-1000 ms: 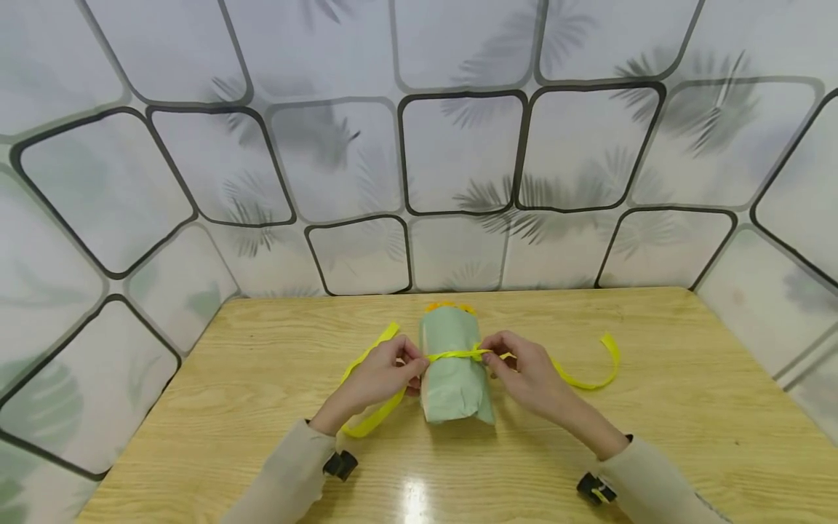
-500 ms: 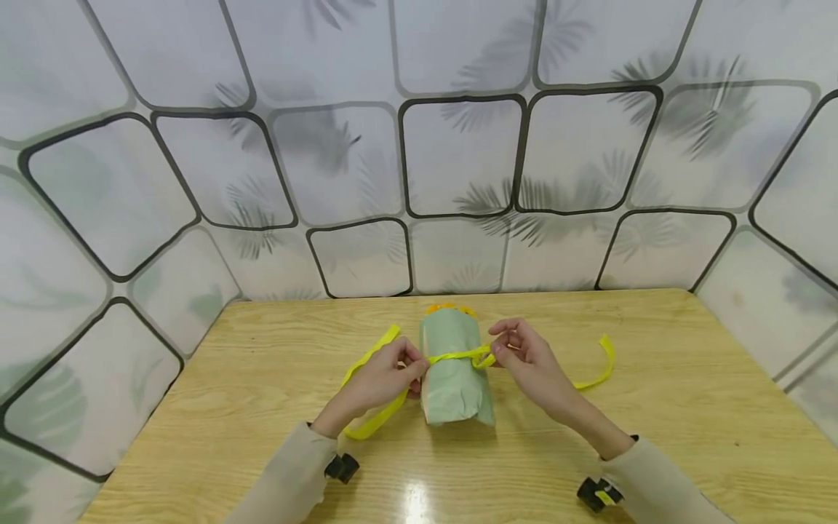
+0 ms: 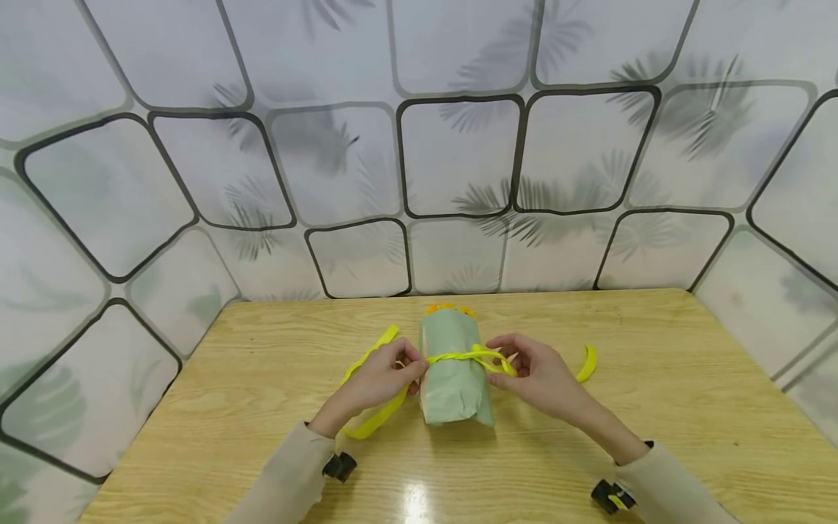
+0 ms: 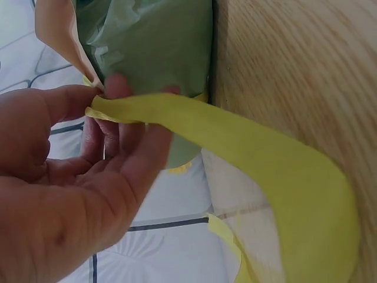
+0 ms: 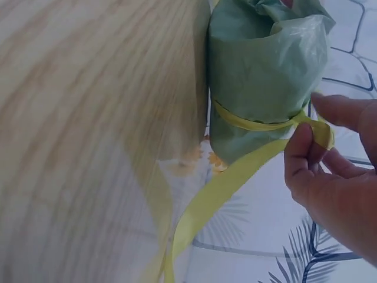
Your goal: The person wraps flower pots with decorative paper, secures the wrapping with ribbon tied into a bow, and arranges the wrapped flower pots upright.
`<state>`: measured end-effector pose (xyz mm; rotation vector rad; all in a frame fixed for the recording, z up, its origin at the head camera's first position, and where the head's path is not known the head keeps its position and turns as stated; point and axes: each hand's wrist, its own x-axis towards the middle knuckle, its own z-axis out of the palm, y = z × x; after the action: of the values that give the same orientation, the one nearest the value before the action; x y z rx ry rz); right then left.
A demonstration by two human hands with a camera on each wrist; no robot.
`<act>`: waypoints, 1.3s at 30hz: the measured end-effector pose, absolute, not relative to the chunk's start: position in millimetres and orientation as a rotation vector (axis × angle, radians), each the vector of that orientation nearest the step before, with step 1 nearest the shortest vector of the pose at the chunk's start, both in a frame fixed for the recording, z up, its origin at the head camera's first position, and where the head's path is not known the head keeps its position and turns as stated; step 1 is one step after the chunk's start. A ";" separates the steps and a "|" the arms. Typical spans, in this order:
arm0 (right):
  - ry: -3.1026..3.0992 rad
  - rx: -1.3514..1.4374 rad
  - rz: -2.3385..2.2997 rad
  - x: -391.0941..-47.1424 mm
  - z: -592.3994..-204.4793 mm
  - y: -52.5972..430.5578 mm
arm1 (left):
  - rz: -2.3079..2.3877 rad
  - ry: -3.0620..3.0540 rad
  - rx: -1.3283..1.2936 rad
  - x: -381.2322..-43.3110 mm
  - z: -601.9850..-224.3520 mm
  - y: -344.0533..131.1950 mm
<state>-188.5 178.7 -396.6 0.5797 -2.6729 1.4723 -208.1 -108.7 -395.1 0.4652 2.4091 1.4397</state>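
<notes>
A bundle wrapped in pale green paper (image 3: 455,397) lies on the table, with orange flower petals (image 3: 448,309) showing at its far end. A yellow ribbon (image 3: 452,356) runs across its middle. My left hand (image 3: 386,372) pinches the ribbon at the bundle's left side, and the ribbon's wide tail (image 4: 253,147) curves away over the wood in the left wrist view. On the right side, my right hand (image 3: 540,375) holds a ribbon loop (image 3: 494,356) beside the wrap. In the right wrist view its fingers curl at the folded ribbon (image 5: 321,134), below which another length hangs.
The wooden table (image 3: 655,407) has a glossy surface. The right ribbon end (image 3: 589,364) curls up beyond the right wrist; the left end (image 3: 386,338) lies behind the left hand. A patterned fabric wall (image 3: 458,160) closes off the back and sides.
My right hand shifts slightly right, drawing a larger ribbon loop out at the bundle's right side. The free right ribbon end has pulled in toward the hand. My left hand stays put.
</notes>
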 end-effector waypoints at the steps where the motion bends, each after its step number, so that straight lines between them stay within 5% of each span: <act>1: -2.685 0.572 1.442 -188.4 -396.9 178.5 | 1.409 2.451 0.473 -208.7 -394.9 -109.1; 27: -2.735 0.404 1.204 -178.6 -399.0 198.6 | 1.383 2.477 0.517 -208.7 -391.1 -113.8; 39: -2.419 0.293 2.384 -181.2 -394.8 196.0 | 1.505 2.339 0.394 -201.5 -394.5 -111.9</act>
<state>-181.2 196.0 -394.8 0.2933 -2.4190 2.3842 -201.5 -111.9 -394.5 0.3943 2.3389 1.5049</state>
